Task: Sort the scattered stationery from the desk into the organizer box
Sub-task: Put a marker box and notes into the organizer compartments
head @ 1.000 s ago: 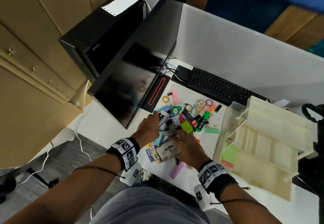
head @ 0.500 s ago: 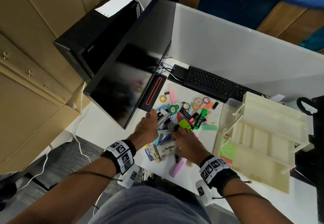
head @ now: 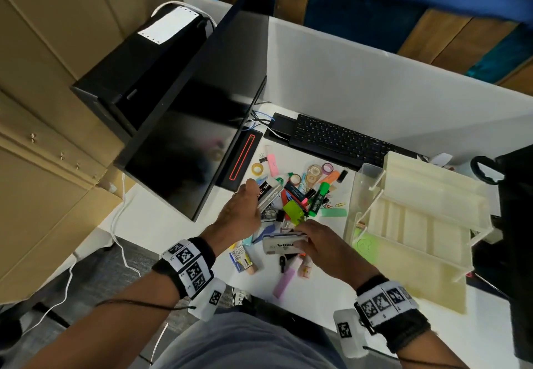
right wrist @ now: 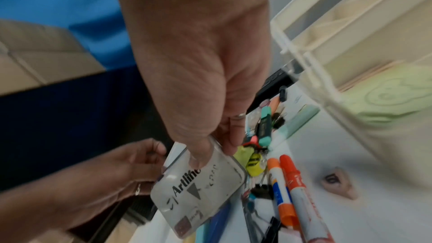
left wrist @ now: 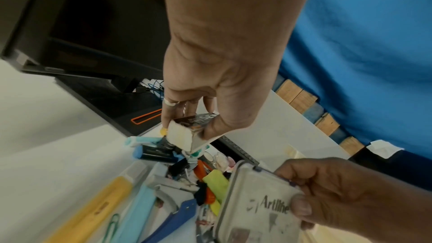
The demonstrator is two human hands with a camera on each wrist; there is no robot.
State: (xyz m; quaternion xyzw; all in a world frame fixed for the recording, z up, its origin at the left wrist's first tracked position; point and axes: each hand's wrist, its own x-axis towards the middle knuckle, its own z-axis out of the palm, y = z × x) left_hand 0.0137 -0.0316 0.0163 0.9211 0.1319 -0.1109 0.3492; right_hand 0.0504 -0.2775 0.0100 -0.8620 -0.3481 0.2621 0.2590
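Note:
A pile of scattered stationery (head: 302, 195) lies on the white desk (head: 161, 224): highlighters, tape rolls, clips and markers. My left hand (head: 256, 192) pinches a small black-and-grey box (head: 268, 194) over the pile's left side; thumb and fingers hold the small box (left wrist: 191, 132) by its sides. My right hand (head: 300, 236) grips a clear Artline case (head: 281, 244) by its edge, just above the pile's near side. The Artline case (right wrist: 198, 188) is tilted under the right hand (right wrist: 214, 152). The cream organizer box (head: 418, 224) stands to the right, with a green sticky pad (head: 364, 246) in its lower tray.
A black monitor (head: 187, 143) leans close on the left, its base (head: 245, 161) beside the pile. A black keyboard (head: 340, 140) lies behind, against the white partition (head: 375, 86). A dark bag (head: 516, 224) sits right of the organizer. A purple highlighter (head: 285, 280) lies near the front edge.
The right hand has taken hold of the Artline case and tilted it up off the desk. The left hand has raised the small box from the pile.

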